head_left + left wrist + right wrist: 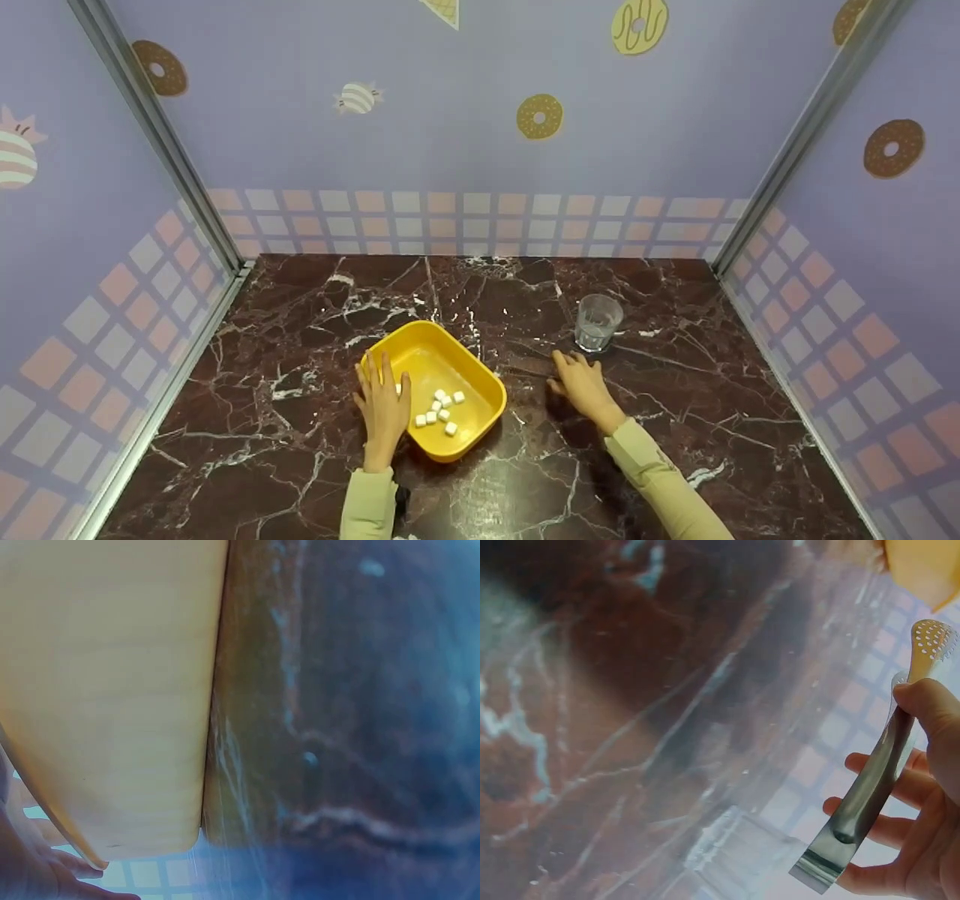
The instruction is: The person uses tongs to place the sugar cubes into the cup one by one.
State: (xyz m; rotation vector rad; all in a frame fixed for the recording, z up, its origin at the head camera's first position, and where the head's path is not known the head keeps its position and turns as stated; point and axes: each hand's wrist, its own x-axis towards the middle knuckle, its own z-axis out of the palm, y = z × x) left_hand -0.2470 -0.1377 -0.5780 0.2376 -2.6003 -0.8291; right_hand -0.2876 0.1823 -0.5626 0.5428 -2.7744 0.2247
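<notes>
My left hand [385, 412] lies over the left rim of a yellow square basin [480, 375], its fingers straight and spread, with the thumb over the inside. Several small white cubes [444, 414] are scattered on the basin's floor. In the left wrist view, the basin's outer wall [112, 712] hides much of that hand. Metal tongs [874, 780] with perforated tips are held by my right hand [922, 802], between thumb and fingers. From the head view, this hand is over the table right of the basin, the tongs pointing left towards it. A clear glass [598, 322] stands just beyond the right hand.
A dark red marbled table [285, 450] lies beneath everything. Purple patterned panels [465, 135] enclose it at the back and both sides, joined by metal corner posts [810, 135]. Inside the glass, its lower part seems to hold clear liquid, though I cannot tell surely.
</notes>
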